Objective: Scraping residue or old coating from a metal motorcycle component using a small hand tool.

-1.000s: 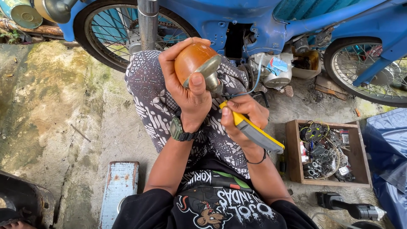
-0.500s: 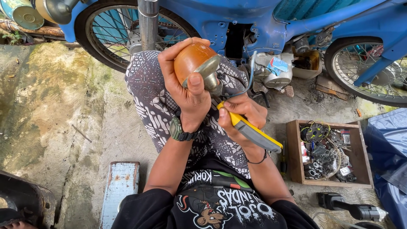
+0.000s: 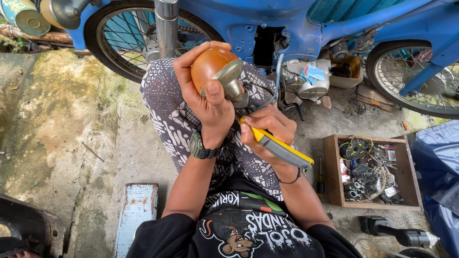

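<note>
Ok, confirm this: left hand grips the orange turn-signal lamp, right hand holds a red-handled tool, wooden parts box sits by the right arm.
Not quite: the head view shows the tool in the right hand has a yellow handle, not red. The left hand grips the orange lamp; the wooden box sits by the right arm.

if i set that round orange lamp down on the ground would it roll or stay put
The orange lamp would probably roll: its shell looks domed and smooth, with no flat side showing. The metal stem and attached wire might stop it, tipping it sideways. It seems fairly light, since the left hand holds it up alone; the glossy shell may be slippery.
</note>
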